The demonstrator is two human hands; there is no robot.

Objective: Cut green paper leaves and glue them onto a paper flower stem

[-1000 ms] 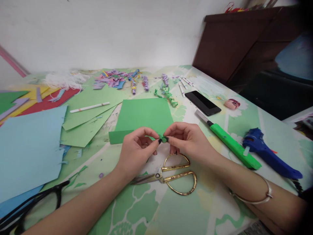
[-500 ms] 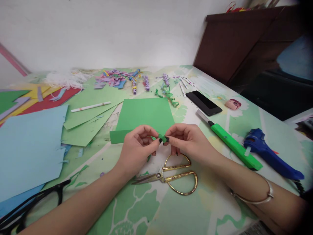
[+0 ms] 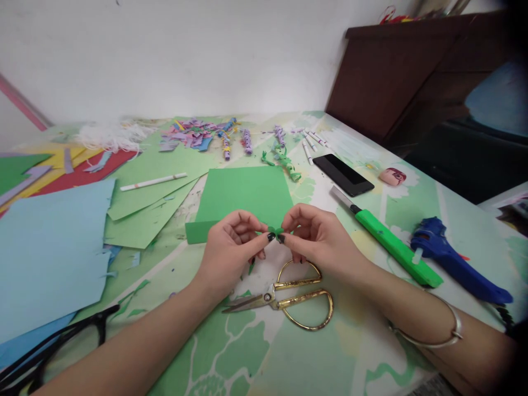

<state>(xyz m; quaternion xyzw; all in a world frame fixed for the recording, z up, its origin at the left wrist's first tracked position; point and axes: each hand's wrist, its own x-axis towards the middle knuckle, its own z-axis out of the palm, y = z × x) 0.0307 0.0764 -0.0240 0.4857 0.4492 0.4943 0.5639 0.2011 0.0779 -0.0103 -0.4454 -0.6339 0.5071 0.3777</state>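
Between my two hands is a small piece of green paper (image 3: 275, 231), pinched from both sides. My left hand (image 3: 235, 245) grips its left edge with thumb and forefinger, while my right hand (image 3: 315, 236) pinches the right edge; the fingertips cover much of it. Just behind the hands lies a folded sheet of green paper (image 3: 245, 192), its front edge bent up. Gold-handled scissors (image 3: 272, 297) rest on the table below my hands, blades pointing left and slightly apart.
To the right lie a green utility knife (image 3: 396, 247) with its blade out, a blue glue gun (image 3: 457, 258) and a black phone (image 3: 343, 175). Light blue paper (image 3: 53, 247) and black glasses (image 3: 70, 341) are at left. Decorated paper rolls (image 3: 246, 142) and paper scraps (image 3: 192, 133) lie at the back.
My fingertips have drawn slightly apart, and the green paper piece between them looks wider and turned. The scissors and the other things on the table stay put.
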